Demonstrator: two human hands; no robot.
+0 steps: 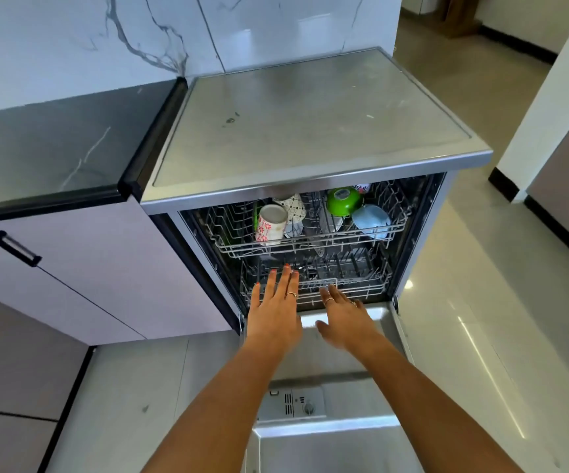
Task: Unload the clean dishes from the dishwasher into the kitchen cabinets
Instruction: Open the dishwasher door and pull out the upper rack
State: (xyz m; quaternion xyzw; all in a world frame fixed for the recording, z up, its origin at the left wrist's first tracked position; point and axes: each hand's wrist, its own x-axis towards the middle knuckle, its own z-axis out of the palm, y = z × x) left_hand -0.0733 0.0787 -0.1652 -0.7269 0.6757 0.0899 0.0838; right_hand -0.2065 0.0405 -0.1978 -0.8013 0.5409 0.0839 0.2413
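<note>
A: Where do the dishes sit?

B: In the upper rack (310, 233) of the dishwasher (310, 138), whose door (337, 445) lies folded down toward the person. On the rack's left side a white cup with red flowers (271, 224) lies tilted with its mouth facing out, a patterned cup (293, 204) just behind it. On the right are a green bowl (344, 200), bottom up, and a pale blue bowl (371, 220) leaning just beside it.

A: And the hands?

B: Both reach over the door toward the lower rack (344, 281). The left hand (274, 308) is flat, its fingers (284, 278) straight and spread, holding nothing, their tips over the rack's front edge. The right hand (344, 319) has its fingers (331, 295) reaching to the front wire; whether they curl round it cannot be told.

A: Anything in that lower rack?

B: It looks mostly bare wire; its depths are dark.

A: So which way do the dishes lie from the fingers?

B: Above and farther in. The flowered cup is nearly straight over the left hand, the bowls up and to the right of the right hand. Judging from that, the left hand is nearer the cups, the right nearer the bowls, and either must rise to the upper rack. Nothing looks unloaded yet.
</note>
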